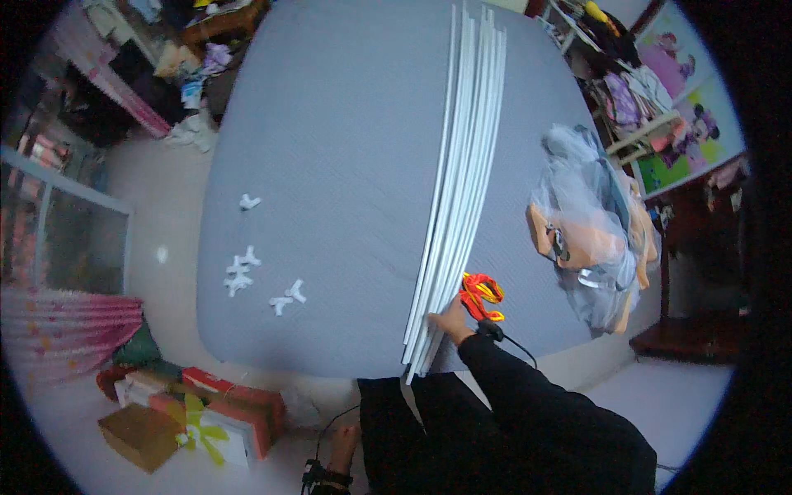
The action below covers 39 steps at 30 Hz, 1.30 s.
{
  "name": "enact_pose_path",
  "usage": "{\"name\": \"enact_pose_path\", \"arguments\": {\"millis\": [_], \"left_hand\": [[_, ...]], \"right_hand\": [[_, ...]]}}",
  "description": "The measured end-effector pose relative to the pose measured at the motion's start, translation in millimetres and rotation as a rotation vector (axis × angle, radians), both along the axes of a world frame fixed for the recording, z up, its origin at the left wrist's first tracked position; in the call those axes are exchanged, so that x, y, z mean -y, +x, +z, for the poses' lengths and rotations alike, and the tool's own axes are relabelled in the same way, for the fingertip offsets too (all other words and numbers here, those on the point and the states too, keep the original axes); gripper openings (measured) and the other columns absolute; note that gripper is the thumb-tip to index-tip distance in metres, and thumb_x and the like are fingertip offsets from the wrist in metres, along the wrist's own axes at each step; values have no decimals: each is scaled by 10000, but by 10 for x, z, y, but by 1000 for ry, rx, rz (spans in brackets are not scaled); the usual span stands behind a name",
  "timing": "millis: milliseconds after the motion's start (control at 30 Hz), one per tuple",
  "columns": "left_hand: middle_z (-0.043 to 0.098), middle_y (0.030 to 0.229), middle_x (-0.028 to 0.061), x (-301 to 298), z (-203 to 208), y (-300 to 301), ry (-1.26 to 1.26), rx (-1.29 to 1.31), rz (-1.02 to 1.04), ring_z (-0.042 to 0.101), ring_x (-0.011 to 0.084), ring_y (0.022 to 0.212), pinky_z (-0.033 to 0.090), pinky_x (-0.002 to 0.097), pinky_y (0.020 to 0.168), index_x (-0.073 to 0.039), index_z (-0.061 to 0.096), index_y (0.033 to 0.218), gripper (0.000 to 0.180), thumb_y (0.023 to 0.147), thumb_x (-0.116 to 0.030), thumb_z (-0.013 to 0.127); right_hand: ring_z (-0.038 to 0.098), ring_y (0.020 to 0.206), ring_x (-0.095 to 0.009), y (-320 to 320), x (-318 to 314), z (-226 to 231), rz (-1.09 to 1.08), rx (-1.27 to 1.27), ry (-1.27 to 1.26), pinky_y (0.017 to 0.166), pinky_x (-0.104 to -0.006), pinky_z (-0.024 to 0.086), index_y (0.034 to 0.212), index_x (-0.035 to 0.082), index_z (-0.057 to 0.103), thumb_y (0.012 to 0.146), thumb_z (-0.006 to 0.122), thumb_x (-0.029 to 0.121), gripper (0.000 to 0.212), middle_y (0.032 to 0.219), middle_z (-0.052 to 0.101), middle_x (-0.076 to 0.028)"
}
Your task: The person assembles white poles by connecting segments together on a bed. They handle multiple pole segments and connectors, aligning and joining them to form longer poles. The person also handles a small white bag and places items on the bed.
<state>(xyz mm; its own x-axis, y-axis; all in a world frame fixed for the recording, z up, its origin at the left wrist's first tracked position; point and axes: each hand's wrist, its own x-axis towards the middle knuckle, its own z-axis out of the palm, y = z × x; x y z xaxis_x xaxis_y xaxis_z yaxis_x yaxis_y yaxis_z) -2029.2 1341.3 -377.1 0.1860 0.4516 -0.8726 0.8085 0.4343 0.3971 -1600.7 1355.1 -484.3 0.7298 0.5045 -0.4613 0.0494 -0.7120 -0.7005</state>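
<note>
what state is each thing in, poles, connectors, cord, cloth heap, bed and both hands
poles: side by side, ends uneven
connectors: scattered, apart from the poles
cord: bunched up beside the poles
cloth heap: crumpled
bed: covered in grey
right hand: on the poles' near end, firmness of grip unclear
left hand: low, off the bed, finger pose unclear

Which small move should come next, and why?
Perhaps bring the left hand up to the white poles: the right hand touches them toward their near ends, while the left hangs low, away from them, and such a long bundle would likely be steadier with two hands.
</note>
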Motion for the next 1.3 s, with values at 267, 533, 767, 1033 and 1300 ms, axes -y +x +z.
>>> {"name": "enact_pose_path", "arguments": {"millis": [267,533,767,1033,1300], "left_hand": [[633,873,82,770,394,-661,11,244,307,567,179,774,447,327,714,-16,639,1067,378,939,-338,488],[644,929,111,440,341,-1574,-46,334,90,575,189,792,455,315,750,3,603,1123,442,955,-376,449],[639,955,108,122,1190,-2354,58,545,656,600,200,860,459,297,757,2,591,1092,352,966,-298,456],[626,995,101,-291,1876,-3121,292,425,689,581,175,906,444,298,834,-2,593,1072,292,966,-223,434],[617,1033,113,-555,1931,-3535,334,578,761,582,196,933,463,320,850,-13,570,1116,312,968,-264,458]], "right_hand": [[621,962,-330,54,769,691,555,-191,-280,827,-406,494,1131,0,590,759,676,348,517,1026,646,-202],[638,919,-298,-868,994,1186,752,-155,-338,808,-395,500,1071,12,624,830,602,364,427,986,665,-176],[613,958,-336,-2295,616,1457,873,-167,-302,845,-398,482,1050,9,627,841,603,372,420,1017,649,-177],[618,971,-288,-3357,-120,1712,1156,-181,-145,851,-370,478,1091,45,624,871,584,336,367,1032,651,-145],[620,884,-313,-3513,-906,1674,1261,-43,-323,759,-431,489,1063,10,611,870,577,381,420,968,649,-175]]}}
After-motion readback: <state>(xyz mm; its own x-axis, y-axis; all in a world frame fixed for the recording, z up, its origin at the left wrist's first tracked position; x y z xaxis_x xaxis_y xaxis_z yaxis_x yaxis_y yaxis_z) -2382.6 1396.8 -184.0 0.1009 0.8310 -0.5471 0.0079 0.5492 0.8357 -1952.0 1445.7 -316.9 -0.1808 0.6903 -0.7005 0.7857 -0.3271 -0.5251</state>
